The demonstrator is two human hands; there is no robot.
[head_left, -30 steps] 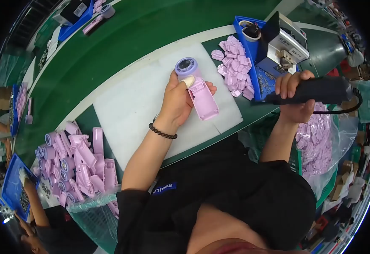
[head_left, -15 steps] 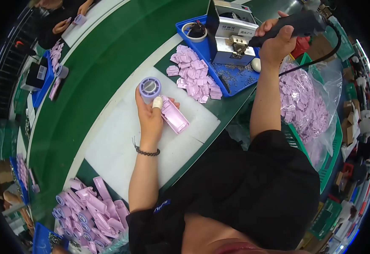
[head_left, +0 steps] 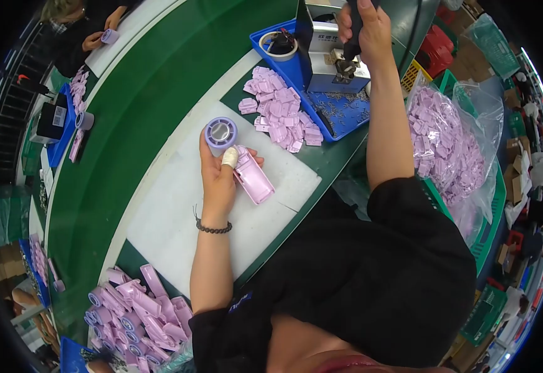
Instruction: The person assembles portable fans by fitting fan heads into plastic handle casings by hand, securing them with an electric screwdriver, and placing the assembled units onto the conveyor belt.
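Note:
My left hand [head_left: 217, 186] is closed around a pink plastic housing [head_left: 256, 181] with a round lilac ring end [head_left: 221, 132], held over a white mat [head_left: 166, 217]. A pale cover sits on the left thumb. At the top of the view my right hand [head_left: 376, 38] grips a black electric screwdriver [head_left: 353, 38], which points down. Its tip is at the metal outlet [head_left: 345, 67] of a screw feeder [head_left: 322, 82]; whether a screw is on the tip cannot be made out.
The feeder stands in a blue tray [head_left: 340, 132] with loose screws. Beside it lies a pile of small pink parts [head_left: 281, 112]. More pink housings [head_left: 141, 311] are heaped at lower left. A green crate [head_left: 492, 211] holds bagged pink parts [head_left: 445, 137]. Another person's hands [head_left: 94, 41] work across the green belt [head_left: 97, 161].
My right hand has swung the screwdriver from a sideways tilt to pointing down, its tip still near the feeder's outlet. The left hand and the housing have barely moved.

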